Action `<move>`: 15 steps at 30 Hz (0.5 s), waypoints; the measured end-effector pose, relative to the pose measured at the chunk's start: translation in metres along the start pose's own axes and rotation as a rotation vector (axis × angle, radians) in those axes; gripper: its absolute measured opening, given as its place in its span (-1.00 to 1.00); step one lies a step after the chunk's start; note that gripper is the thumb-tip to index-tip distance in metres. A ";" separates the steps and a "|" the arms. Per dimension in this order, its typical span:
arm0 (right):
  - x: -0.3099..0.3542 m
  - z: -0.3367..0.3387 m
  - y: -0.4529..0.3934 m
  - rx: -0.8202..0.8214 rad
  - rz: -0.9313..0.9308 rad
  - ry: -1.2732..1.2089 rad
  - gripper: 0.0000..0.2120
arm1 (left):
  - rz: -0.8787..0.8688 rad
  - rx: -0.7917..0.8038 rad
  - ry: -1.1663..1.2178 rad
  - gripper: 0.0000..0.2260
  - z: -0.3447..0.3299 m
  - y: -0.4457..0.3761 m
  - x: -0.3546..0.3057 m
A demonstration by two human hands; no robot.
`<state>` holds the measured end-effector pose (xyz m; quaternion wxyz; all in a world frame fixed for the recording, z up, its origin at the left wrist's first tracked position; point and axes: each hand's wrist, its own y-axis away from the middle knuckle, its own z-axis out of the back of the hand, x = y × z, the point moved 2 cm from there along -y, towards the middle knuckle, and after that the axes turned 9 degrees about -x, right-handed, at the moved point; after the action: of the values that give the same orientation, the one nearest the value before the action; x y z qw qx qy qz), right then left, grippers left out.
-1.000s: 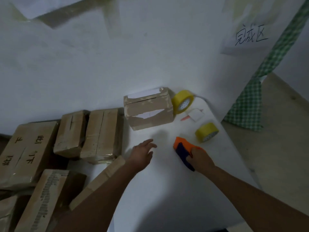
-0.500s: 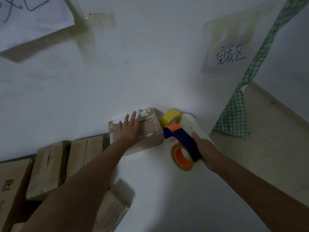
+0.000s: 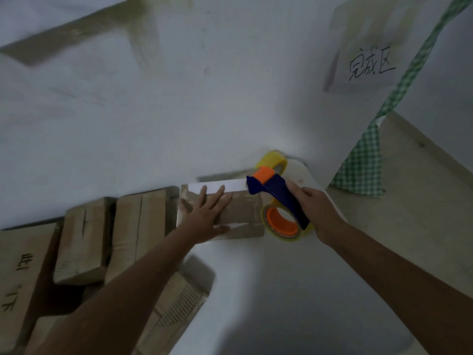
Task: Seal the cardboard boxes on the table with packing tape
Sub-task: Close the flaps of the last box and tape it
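A small cardboard box (image 3: 243, 213) stands on the white table (image 3: 268, 290) against the wall, white paper showing along its far top edge. My left hand (image 3: 207, 216) lies flat on its top with fingers spread. My right hand (image 3: 314, 208) grips the blue handle of a tape dispenser (image 3: 276, 196) with an orange head and an orange-cored tape roll (image 3: 284, 221). The dispenser's head touches the box's far right top corner.
A yellow tape roll (image 3: 272, 162) leans at the wall behind the dispenser. Several cardboard boxes (image 3: 110, 234) are stacked left of the table, with more below (image 3: 174, 308). A handwritten paper sign (image 3: 368, 65) hangs on the wall. Green checked cloth (image 3: 363, 162) hangs at right.
My left hand went from hovering over the table to lying flat on the box. My right hand lifted the tape dispenser and brought its head up to the box's right top corner.
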<state>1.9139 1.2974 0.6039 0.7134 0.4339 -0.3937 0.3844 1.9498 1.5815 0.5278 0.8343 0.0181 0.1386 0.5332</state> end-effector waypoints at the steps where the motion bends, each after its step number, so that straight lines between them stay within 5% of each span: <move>1: 0.001 0.000 0.005 0.007 0.009 -0.006 -0.47 | -0.034 0.012 -0.029 -0.16 -0.002 0.011 -0.008; 7: -0.002 -0.001 0.044 0.091 0.042 0.053 -0.39 | -0.190 0.053 -0.122 -0.09 -0.015 0.064 -0.052; 15: -0.034 0.005 0.091 0.078 0.125 0.039 -0.45 | -0.294 0.003 -0.135 -0.26 -0.031 0.107 -0.093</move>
<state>1.8182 1.3153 0.6039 0.6779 0.4285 -0.3908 0.4517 1.8105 1.5408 0.5370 0.9109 0.0345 0.0839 0.4026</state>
